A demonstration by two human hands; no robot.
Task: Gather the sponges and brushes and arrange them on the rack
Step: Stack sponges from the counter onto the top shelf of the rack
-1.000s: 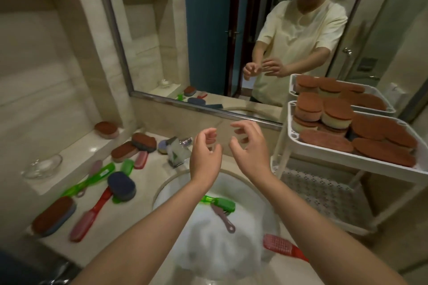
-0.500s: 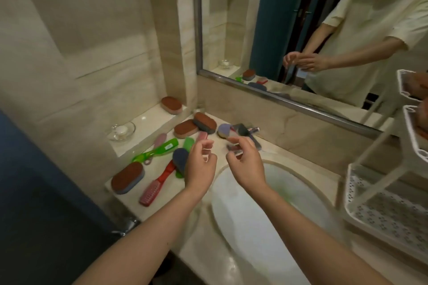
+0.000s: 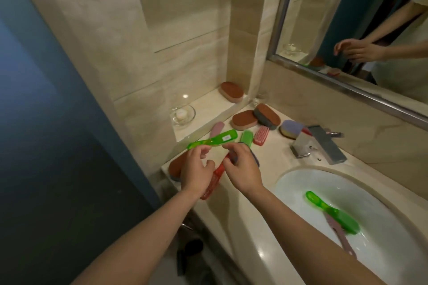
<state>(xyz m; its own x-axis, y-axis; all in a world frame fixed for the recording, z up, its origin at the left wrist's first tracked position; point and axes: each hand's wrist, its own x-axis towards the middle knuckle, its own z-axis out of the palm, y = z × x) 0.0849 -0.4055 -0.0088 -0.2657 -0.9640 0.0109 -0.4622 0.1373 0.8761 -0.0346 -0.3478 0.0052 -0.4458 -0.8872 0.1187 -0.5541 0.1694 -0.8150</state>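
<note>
Both hands hover over the left end of the counter (image 3: 273,169). My left hand (image 3: 196,172) has loosely curled fingers just below a green long-handled brush (image 3: 214,140) and holds nothing. My right hand (image 3: 243,169) curls above a dark blue sponge (image 3: 256,159) and the handle of a red brush (image 3: 214,180); no grip shows. A brown sponge (image 3: 176,166) lies at the counter's left edge. Behind lie a pink brush (image 3: 217,127), a small green brush (image 3: 247,137), a small red brush (image 3: 260,135), two brown sponges (image 3: 244,120) and a purple-yellow sponge (image 3: 290,128). The rack is out of view.
Another brown sponge (image 3: 231,91) and a glass dish (image 3: 183,114) sit on the wall ledge. A steel faucet (image 3: 320,147) stands behind the sink (image 3: 301,183), which holds a green brush (image 3: 333,214) and a pink brush (image 3: 339,235). A mirror (image 3: 347,18) hangs above; a dark blue wall stands left.
My view has swung left and down, away from the rack. Both hands have moved from above the sink to just over the brushes at the counter's left end.
</note>
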